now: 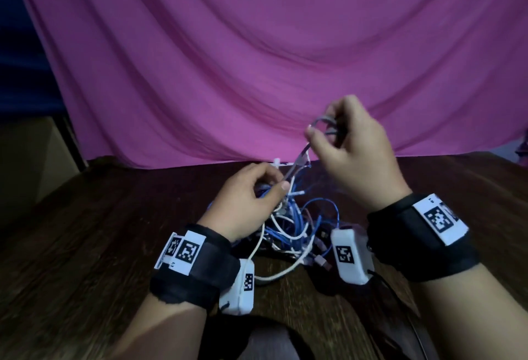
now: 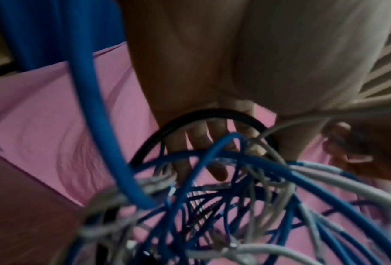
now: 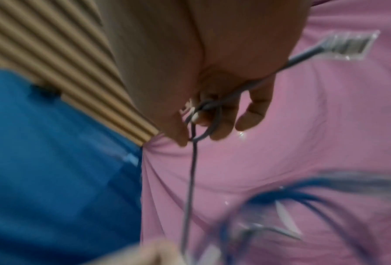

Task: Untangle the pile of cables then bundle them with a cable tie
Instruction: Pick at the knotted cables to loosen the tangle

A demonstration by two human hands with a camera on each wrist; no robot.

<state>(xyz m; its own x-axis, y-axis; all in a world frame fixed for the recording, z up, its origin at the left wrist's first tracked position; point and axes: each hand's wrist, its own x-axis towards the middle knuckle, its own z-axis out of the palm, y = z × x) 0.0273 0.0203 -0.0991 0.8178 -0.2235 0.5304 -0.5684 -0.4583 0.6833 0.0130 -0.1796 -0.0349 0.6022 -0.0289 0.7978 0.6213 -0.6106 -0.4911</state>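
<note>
A tangled pile of blue, white and black cables (image 1: 288, 225) lies on the dark wooden table (image 1: 85, 231). My left hand (image 1: 251, 199) rests on the pile's left side, its fingers curled round some of the cables (image 2: 212, 161). My right hand (image 1: 345, 142) is raised above the pile and pinches a looped grey cable (image 1: 323, 125), which runs down taut to the pile. In the right wrist view the grey cable (image 3: 203, 114) loops round the fingers (image 3: 253, 111). A white cable tie (image 1: 281, 163) lies at the pile's far edge.
A pink cloth (image 1: 271, 59) hangs behind the table and drapes onto its far edge. A pale cabinet (image 1: 31, 159) stands at the left. Small connectors (image 1: 321, 262) trail from the pile toward me.
</note>
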